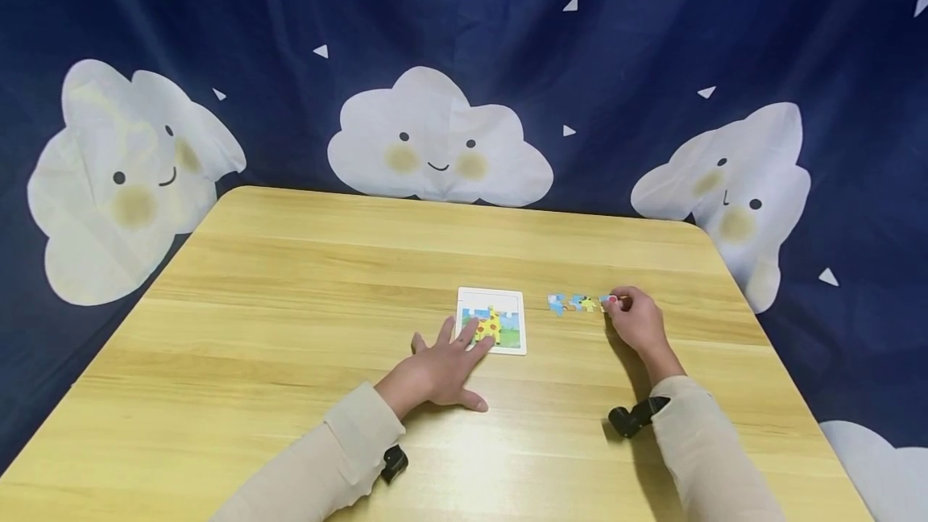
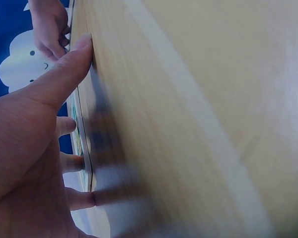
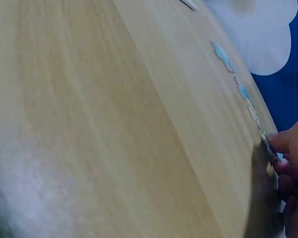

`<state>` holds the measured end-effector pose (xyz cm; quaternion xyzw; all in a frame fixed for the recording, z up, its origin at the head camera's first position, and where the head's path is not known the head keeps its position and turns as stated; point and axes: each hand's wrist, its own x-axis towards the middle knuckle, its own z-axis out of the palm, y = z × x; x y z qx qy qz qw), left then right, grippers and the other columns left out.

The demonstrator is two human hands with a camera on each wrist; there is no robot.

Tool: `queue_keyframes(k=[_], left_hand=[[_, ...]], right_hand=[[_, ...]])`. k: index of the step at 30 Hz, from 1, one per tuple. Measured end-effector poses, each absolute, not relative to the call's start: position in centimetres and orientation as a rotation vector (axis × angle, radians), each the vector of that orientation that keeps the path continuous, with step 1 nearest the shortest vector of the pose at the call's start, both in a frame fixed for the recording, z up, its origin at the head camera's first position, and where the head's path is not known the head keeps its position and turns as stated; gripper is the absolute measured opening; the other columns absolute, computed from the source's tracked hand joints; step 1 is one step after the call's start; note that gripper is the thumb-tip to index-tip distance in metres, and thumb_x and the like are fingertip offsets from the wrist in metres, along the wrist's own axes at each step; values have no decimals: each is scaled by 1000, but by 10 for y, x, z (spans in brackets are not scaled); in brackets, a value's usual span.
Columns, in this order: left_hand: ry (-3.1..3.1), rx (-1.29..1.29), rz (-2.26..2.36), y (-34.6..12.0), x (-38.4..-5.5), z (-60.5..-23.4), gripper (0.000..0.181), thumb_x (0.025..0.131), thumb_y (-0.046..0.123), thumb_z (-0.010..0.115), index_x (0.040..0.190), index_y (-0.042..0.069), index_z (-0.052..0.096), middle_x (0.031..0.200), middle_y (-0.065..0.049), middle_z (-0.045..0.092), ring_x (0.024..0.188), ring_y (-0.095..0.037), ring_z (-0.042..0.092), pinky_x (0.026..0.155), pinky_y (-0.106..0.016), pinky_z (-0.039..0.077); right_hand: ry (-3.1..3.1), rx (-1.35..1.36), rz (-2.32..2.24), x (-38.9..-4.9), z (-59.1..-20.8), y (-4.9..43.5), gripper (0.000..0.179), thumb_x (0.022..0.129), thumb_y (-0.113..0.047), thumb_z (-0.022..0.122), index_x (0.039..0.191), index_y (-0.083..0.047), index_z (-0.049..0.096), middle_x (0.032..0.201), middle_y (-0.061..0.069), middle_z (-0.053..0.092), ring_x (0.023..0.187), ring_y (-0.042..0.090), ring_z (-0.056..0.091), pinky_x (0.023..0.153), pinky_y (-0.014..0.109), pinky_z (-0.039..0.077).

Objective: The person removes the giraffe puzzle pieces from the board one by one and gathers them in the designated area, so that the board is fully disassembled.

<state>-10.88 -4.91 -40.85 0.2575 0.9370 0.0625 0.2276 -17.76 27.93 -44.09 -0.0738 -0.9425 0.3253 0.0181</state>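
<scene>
My left hand (image 1: 444,367) lies with fingers spread over the lower left of a white-framed jigsaw board (image 1: 490,297). On the board, a yellow giraffe with red spots stands against blue and green, while the top strip is white. To the right, my right hand (image 1: 640,321) pinches a small jigsaw piece (image 3: 271,149) between thumb and finger, low over the table at the right end of a row. Beside it in that row are a yellow and blue piece (image 1: 586,304) and a mostly blue piece (image 1: 556,303).
The light wooden table (image 1: 290,304) reaches back to a dark blue curtain (image 1: 507,14) printed with white smiling clouds. Each wrist carries a black camera mount, the right one (image 1: 632,417) showing beside its beige sleeve (image 1: 703,441).
</scene>
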Motion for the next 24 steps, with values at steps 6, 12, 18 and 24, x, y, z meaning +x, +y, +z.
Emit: queue_keyframes(k=[6,12,18,24], left_hand=[[2585,706,170,-51,-109,-410,96,75,67,61,152,29,17,160,-4,3,143,-40,6,93,-76,23],[2580,707,171,-51,-110,-410,96,75,67,60,152,29,17,160,-5,2,143,-41,5,93,-76,22],[2572,717,182,-50,-111,-410,96,75,66,60,152,29,16,160,-5,1,143,-41,4,94,-76,21],[2573,712,180,-50,-109,-410,96,75,66,61,152,29,17,160,-5,2,143,-41,4,94,-76,21]], right_hand=[[-2904,-184,1002,-180,-444,277,31,93,-17,55,115,5,59,98,19,59,88,32,54,76,42,43],[-2904,-199,1016,-180,-445,277,32,94,-17,54,117,5,58,102,19,58,93,32,53,80,44,43],[-2851,-242,1065,-177,-441,274,32,95,-16,51,119,4,57,105,21,58,96,33,53,82,45,42],[-2811,-159,1147,-174,-431,251,35,95,-19,52,122,3,57,113,23,54,102,37,57,84,47,45]])
